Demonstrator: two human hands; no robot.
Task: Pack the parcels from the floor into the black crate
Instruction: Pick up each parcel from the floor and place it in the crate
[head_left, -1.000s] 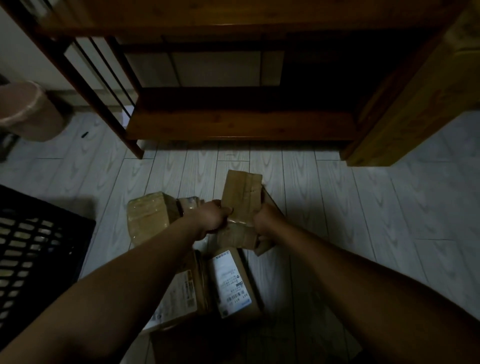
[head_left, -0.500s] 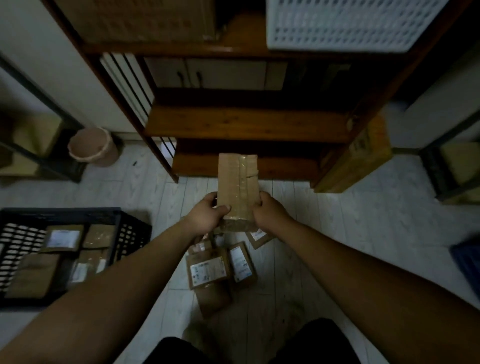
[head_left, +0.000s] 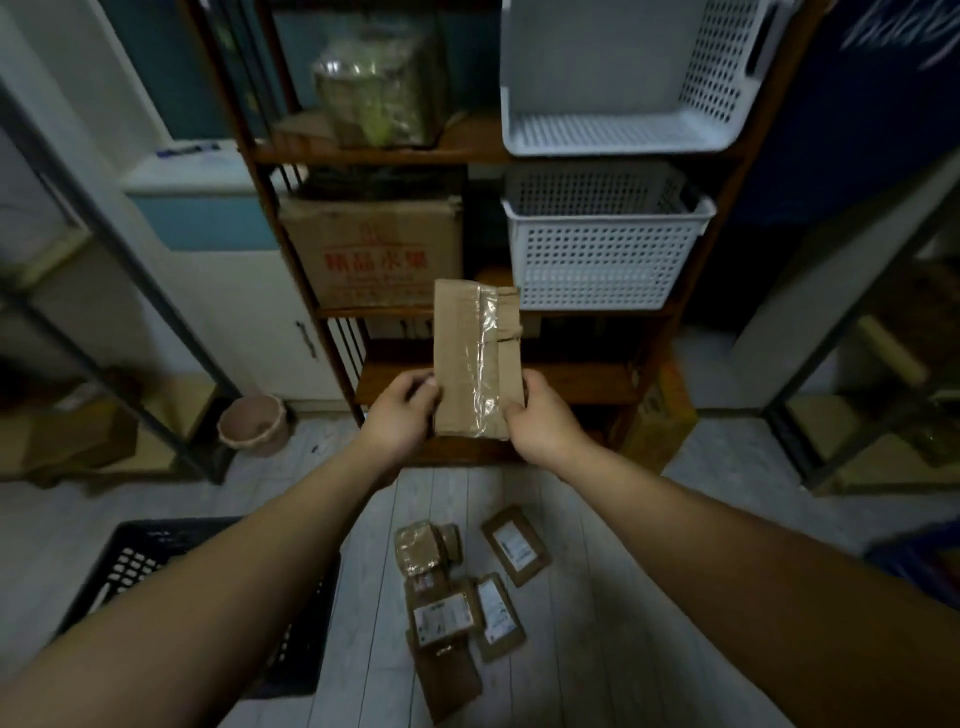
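Brown taped parcel held upright in air, in front of wooden shelf unit. Left hand grips its left edge, fingers curled; right hand pinches lower right corner. Other parcels on floor below btwn forearms. Black crate lower left, partly hidden by left arm.
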